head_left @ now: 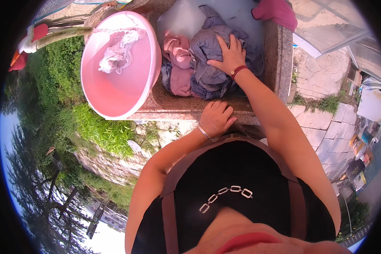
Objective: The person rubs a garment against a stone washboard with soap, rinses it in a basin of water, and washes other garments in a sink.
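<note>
Outdoors, under hard sun, I stand against a rough stone wash trough (283,51) with green grass and a stone wall falling away beyond its left end and pale paving slabs past its right end.

My right hand (229,55) lies flat inside the trough, fingers spread and pressing down on a wet, crumpled grey-blue garment (209,78); it is not closed around the cloth, only bearing on top of it. A dark red bead bracelet (238,71) circles that wrist. My left hand (216,118) is curled into a loose fist on the trough's near stone rim, knuckles down, holding nothing, with a thin silver bangle (205,133) at the wrist.

The grey-blue garment is heaped in the middle of the trough. Just beside it, toward the trough's left end and touching it, lies a wet pale pink cloth (178,63). A deeper pink cloth (277,12) is draped over the trough's far right corner.

On the trough's left end sits a round pink plastic basin (114,97), tilted, with a twisted whitish cloth (116,53) lying inside it.
</note>
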Motion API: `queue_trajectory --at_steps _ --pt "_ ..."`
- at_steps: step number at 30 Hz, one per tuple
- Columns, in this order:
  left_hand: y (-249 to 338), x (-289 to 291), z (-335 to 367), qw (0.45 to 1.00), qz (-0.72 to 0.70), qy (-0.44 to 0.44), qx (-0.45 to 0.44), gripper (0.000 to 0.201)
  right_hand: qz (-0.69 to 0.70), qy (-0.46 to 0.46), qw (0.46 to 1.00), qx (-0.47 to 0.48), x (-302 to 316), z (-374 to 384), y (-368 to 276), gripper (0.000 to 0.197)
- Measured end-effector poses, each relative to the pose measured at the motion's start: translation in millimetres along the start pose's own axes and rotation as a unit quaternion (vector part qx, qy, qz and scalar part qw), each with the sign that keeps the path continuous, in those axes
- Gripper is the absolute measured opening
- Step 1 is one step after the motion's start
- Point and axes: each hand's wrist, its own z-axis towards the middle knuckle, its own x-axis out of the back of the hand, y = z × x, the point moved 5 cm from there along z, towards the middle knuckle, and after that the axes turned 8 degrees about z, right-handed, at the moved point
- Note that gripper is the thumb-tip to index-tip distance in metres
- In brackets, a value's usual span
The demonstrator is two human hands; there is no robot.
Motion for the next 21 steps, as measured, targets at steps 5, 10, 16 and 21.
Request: queue_trajectory --at_steps 5,10,16,21 --pt "-66 -5 7 0.943 -0.309 -0.043 0.121 0.024 -0.038 -0.011 0.999 -0.012 -22 39 11 0.055" --pt "-115 0 31 0.417 -0.831 -0.018 0.369 0.059 0.112 0.022 0.993 -0.023 1 3 -62 0.055" --pt "-166 -123 55 0.312 -0.939 0.140 0.036 0.054 0.054 0.032 0.992 0.113 -6 -59 -132 0.050" --pt "-124 -65 81 0.340 -0.883 0.010 0.322 0.042 -0.048 0.076 0.992 -0.087 -17 24 -40 0.049"
